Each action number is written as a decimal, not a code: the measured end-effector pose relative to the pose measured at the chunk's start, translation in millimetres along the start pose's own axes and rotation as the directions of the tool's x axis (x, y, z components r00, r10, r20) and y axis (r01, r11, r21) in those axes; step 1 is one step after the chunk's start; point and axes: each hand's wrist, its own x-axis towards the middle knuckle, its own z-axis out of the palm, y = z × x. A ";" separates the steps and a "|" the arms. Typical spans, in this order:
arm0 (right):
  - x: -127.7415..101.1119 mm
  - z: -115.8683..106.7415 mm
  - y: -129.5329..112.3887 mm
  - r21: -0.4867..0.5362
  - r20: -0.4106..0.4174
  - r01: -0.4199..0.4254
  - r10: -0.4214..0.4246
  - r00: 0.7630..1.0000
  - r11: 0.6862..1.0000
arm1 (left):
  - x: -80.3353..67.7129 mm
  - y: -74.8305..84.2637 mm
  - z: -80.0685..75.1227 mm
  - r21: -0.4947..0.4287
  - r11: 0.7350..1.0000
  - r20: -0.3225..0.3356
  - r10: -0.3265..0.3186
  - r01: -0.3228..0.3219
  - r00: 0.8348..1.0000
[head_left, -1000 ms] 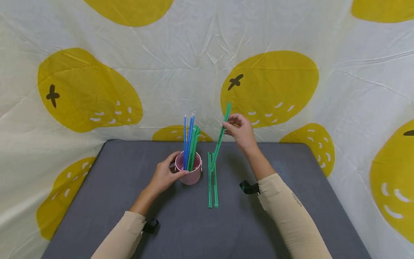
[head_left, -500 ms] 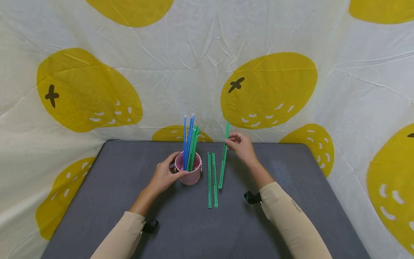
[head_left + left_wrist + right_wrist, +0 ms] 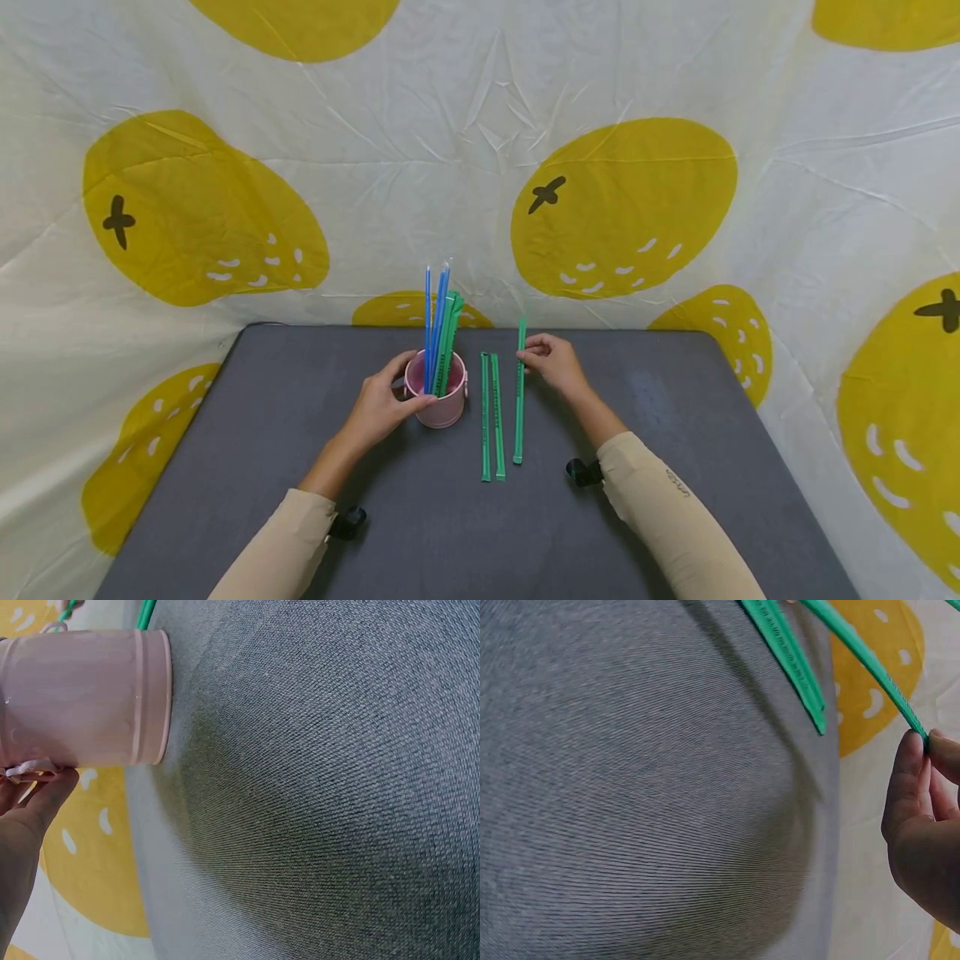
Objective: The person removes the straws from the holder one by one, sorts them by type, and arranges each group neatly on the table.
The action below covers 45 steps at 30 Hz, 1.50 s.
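My left hand [image 3: 384,408] holds a small pink bucket [image 3: 442,412] by its rim, thumb at the near side and fingers at the far left. Several blue straws [image 3: 428,325] and green paper-wrapped straws [image 3: 447,342] stand in the bucket, leaning a little right. Between thumb and fingertips, my right hand [image 3: 555,362] pinches another green wrapped straw [image 3: 519,408] near its far end. In the right wrist view this held straw [image 3: 866,660] is raised off the table, apart from its shadow. Two green wrapped straws [image 3: 498,425] lie side by side just right of the bucket.
Everything stands on a dark grey table [image 3: 420,533]. A white cloth with yellow fruit shapes [image 3: 622,208] hangs behind the table's far edge. Black wrist cameras [image 3: 348,523] sit at both sleeves.
My right hand has lifted the green straw away from the two lying ones, moved it right, and lowered it toward the table, turning it parallel to them. The left hand and bucket stay put.
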 end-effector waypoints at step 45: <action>-3.1 29.8 11.0 -0.165 0.087 -0.177 0.193 0.977 0.970 | -0.2 0.9 -1.2 -0.026 1.000 0.018 -0.001 0.002 1.000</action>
